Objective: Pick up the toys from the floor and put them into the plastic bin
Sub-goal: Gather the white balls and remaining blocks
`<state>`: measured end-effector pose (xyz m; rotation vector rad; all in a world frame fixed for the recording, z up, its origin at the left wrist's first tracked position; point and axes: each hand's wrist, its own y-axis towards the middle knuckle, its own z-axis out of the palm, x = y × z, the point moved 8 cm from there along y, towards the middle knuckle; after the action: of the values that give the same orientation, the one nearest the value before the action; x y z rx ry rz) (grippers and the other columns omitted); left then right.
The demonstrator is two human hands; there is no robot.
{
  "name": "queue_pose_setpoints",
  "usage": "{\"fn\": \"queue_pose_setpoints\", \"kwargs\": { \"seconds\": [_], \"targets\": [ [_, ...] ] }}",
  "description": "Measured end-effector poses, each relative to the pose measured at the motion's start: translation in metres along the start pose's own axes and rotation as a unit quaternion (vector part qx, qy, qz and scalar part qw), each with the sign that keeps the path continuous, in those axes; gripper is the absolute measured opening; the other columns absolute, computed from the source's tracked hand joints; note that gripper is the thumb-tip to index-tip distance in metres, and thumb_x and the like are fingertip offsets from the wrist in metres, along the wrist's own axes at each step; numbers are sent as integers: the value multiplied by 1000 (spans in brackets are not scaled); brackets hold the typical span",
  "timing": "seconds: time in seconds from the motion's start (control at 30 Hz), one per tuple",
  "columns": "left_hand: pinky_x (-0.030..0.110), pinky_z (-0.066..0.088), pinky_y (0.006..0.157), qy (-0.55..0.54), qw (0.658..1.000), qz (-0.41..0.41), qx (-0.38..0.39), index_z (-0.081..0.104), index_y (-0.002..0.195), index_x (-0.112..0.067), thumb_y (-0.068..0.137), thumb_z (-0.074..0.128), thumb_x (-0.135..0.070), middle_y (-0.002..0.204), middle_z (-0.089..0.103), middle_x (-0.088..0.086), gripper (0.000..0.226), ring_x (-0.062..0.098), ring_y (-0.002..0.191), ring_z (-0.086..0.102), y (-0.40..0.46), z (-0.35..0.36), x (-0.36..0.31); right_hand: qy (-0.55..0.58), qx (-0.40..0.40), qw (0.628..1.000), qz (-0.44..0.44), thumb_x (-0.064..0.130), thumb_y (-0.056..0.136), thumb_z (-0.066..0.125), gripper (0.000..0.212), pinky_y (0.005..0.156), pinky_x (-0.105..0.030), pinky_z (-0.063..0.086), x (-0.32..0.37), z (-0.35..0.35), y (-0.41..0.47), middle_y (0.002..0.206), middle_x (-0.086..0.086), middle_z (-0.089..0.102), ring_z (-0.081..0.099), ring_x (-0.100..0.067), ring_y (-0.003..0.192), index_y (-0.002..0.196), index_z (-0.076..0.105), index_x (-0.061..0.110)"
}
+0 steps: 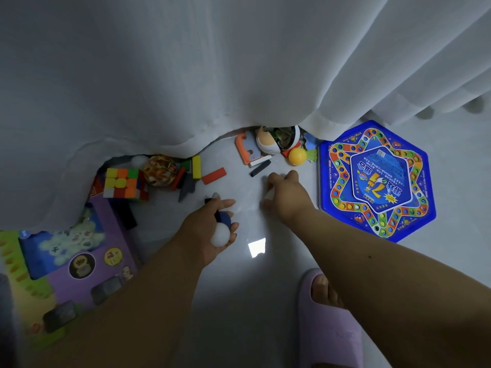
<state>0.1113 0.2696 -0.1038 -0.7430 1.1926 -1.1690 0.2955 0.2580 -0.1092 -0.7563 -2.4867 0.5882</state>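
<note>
Pink slipper (329,328) planted on the floor (247,288); left hand (212,229) cups a white ball (220,238) and dark block, freeing the right hand (285,197), fingers curling onto a small white piece.

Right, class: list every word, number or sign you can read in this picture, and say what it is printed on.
"7": large yellow numeral, seen upside down, on the blue hexagonal game board.
Other print on that board: too small and blurred to read.
Purple toy box: round badges and print, too blurred to read.
</note>
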Motion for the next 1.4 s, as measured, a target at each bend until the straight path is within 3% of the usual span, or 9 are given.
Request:
{"fn": "queue_pose_setpoints", "kwargs": {
  "seconds": [0.17,0.27,0.37,0.53,0.77,0.83,0.93,1.07,1.4],
  "targets": [
    [21,52,45,-40,999,-25,-7,64,121,-18,88,65,-26,123,54,11,34,24,84,59,-3,-1,2,76,37,995,-60,27,74,76,39,74,-25,40,20,-3,-5,114,-8,47,51,-23,95,104,52,23],
    [22,52,43,-59,997,-39,12,58,126,-16,92,58,-29,122,56,13,36,26,91,59,-4,-3,2,218,130,960,-121,15,74,75,30,82,-30,51,59,-5,-14,107,-6,57,57,-21,96,93,54,26],
    [21,54,46,-38,996,-62,51,58,119,-17,97,45,-38,115,61,10,33,23,83,61,-5,-3,5,225,187,946,-140,7,77,71,22,79,-29,54,82,-4,-20,102,-6,62,59,-15,86,91,61,21],
    [18,49,40,-49,992,-91,79,59,111,-15,96,47,-39,98,64,12,31,21,75,63,-9,-4,9,285,190,933,-108,7,79,71,21,87,-35,55,83,-1,-23,104,-5,65,63,-20,94,96,63,16],
    [16,47,38,-65,993,-56,86,61,106,-17,95,50,-33,90,63,10,22,15,56,65,-4,-10,5,331,172,924,-83,5,80,69,17,85,-35,56,79,-2,-19,93,-6,64,63,-20,85,90,59,13],
    [16,47,39,-77,993,-32,88,64,106,-23,96,49,-29,93,62,8,19,14,55,64,-3,-11,1,269,57,957,-89,9,83,65,15,85,-33,52,67,-15,-9,96,-2,58,58,-20,89,97,60,13],
    [16,47,40,-86,992,-9,92,66,101,-28,96,48,-27,93,63,7,19,14,59,62,-3,-11,-2,29,-83,989,-115,12,86,56,36,88,-30,44,52,-28,2,117,-7,53,50,-23,105,122,55,10],
    [16,48,40,-99,992,-12,82,67,98,-28,96,48,-27,94,62,7,19,14,60,61,-2,-13,2,-133,-117,976,-129,6,90,44,40,90,-40,46,45,-23,10,127,-14,51,47,-31,113,130,49,5],
    [16,49,41,-115,990,-14,77,67,97,-28,95,49,-27,95,60,9,18,14,56,61,-1,-21,3,-198,-121,969,-89,0,89,43,32,84,-43,39,49,-30,21,122,-23,51,46,-38,113,119,52,-5]
  ]
}}
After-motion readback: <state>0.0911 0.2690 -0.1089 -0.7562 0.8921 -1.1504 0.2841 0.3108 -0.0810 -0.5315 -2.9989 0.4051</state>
